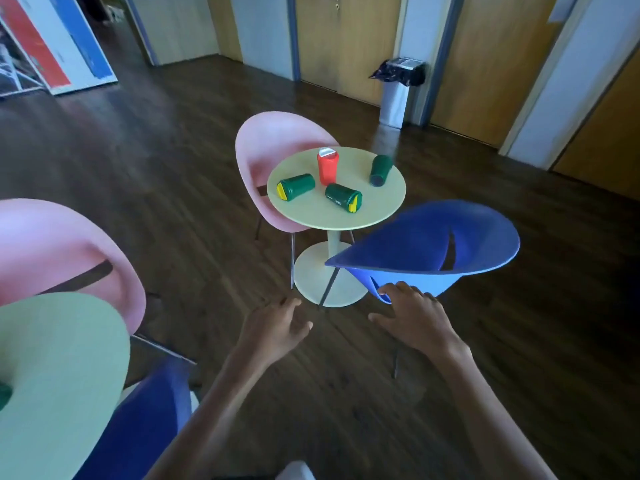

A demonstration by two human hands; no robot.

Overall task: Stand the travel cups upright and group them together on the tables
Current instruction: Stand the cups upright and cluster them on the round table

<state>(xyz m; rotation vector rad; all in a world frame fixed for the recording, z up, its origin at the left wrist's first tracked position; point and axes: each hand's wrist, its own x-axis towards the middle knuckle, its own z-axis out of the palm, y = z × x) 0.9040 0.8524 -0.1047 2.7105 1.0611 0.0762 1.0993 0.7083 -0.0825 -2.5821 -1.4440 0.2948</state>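
Head view: we are finding left hand [277, 327] and right hand [412, 317] released, empty, and flagging sideways green plastic travel cups [296, 187] rolling off round pale worktop [346, 218] if nudged.

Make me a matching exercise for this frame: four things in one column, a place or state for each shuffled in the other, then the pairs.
1. red cup
2. left green cup
3. right hand
4. bin

A. by the doors
B. lying on its side
C. standing upright
D. at the blue chair rim

Pairs: 1-C, 2-B, 3-D, 4-A
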